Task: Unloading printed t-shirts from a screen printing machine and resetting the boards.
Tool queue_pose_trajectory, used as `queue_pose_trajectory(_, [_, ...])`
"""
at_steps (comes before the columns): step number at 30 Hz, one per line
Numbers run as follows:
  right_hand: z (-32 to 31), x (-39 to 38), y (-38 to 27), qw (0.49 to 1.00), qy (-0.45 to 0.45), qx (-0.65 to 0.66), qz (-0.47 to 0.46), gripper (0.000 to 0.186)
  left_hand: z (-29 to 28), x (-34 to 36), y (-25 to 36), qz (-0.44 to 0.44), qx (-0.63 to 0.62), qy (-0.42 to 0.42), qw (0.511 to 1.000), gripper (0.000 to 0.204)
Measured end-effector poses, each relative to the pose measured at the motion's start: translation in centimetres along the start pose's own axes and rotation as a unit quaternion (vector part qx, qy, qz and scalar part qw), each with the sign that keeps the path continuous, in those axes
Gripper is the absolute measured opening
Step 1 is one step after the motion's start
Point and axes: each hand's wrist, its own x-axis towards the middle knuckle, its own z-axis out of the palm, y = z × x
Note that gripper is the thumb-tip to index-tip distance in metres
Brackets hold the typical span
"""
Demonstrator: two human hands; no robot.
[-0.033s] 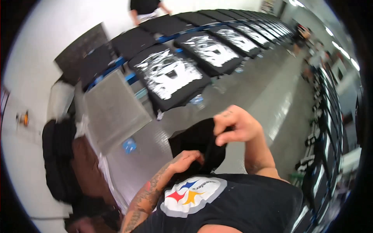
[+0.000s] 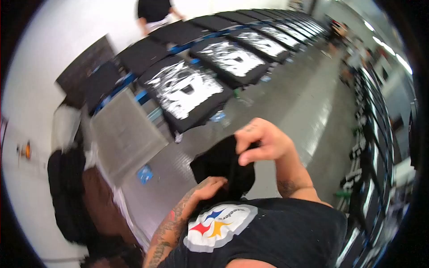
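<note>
A bunched black garment point(image 2: 210, 164) hangs in front of my body, held between my two hands. My right hand point(image 2: 264, 142) pinches its upper right edge with thumb and fingers. Lower and to the left, my left hand point(image 2: 212, 188) is closed on the cloth near my shirt, its fingertips partly hidden in the dark folds. Beyond the garment stands a bare grey board point(image 2: 127, 134), flat and tilted in the view. Further along, black shirts with white prints point(image 2: 185, 89) lie stretched over boards in a long row.
More black-covered boards point(image 2: 143, 53) run behind the printed row, with a person point(image 2: 154, 11) standing at them. Black cloth is stacked point(image 2: 67, 192) at the left. On the right, another row of boards point(image 2: 364, 134) borders the grey floor aisle. Blurred people point(image 2: 353, 53) stand far off.
The whole scene has shifted slightly left in the picture as the view turned. Both hands keep their hold on the black garment.
</note>
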Motion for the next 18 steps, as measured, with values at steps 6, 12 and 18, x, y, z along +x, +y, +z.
queue_pose_trajectory(6, [-3.0, -3.6, -1.7, 0.993, 0.072, 0.072, -0.064, 0.02, 4.7, 5.3, -9.1, -0.246, 0.296, -0.053, 0.922, 0.063])
queue_pose_trajectory(12, [-6.2, -5.5, -2.8, 0.983, 0.058, 0.129, -0.119, 0.022, 5.8, 5.0, -12.5, -0.181, 0.276, 0.208, 0.921, 0.044])
queue_pose_trajectory(18, [-8.3, -6.0, -0.8, 0.967, 0.044, 0.206, -0.144, 0.025, 4.8, -3.3, -13.7, -0.019, 0.357, 0.456, 0.815, 0.014])
